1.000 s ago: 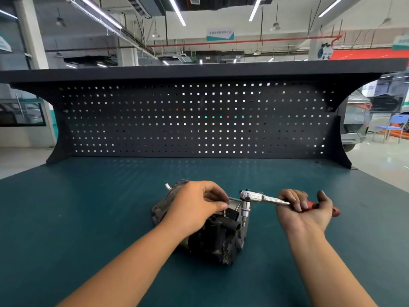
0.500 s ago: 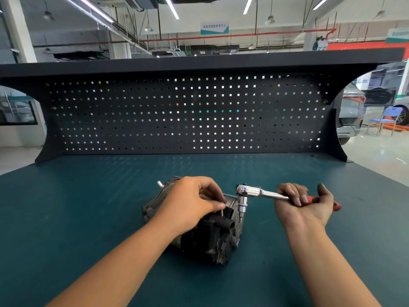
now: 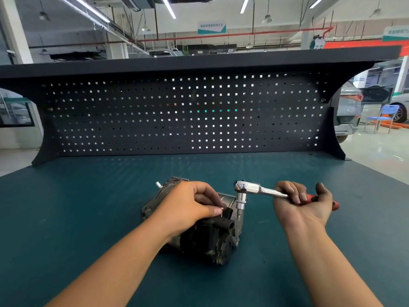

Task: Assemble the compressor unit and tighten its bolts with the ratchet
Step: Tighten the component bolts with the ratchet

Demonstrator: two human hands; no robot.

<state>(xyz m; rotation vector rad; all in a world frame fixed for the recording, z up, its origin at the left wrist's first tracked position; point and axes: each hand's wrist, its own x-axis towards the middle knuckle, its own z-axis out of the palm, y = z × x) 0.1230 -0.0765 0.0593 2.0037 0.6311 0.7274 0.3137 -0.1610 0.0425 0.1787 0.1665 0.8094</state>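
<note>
Left hand (image 3: 188, 207) pinches 1 small bolt (image 3: 221, 214) at the top of the compressor (image 3: 212, 238), which lies on the green bench (image 3: 88, 218). Right hand (image 3: 303, 204), palm up, grips the ratchet (image 3: 254, 189) handle; socket (image 3: 240, 201) points down beside the compressor's right edge.

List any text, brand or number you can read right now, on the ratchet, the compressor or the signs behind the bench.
Hanging sign above the pegboard: one row of characters, too blurred to read.
Green-edged sign at the far right: lettering, too blurred to read.
Ratchet: no marking legible.
Compressor: no label legible.
Bolt pinched by the left hand: too small to tell.
Nothing here can be quoted.
</note>
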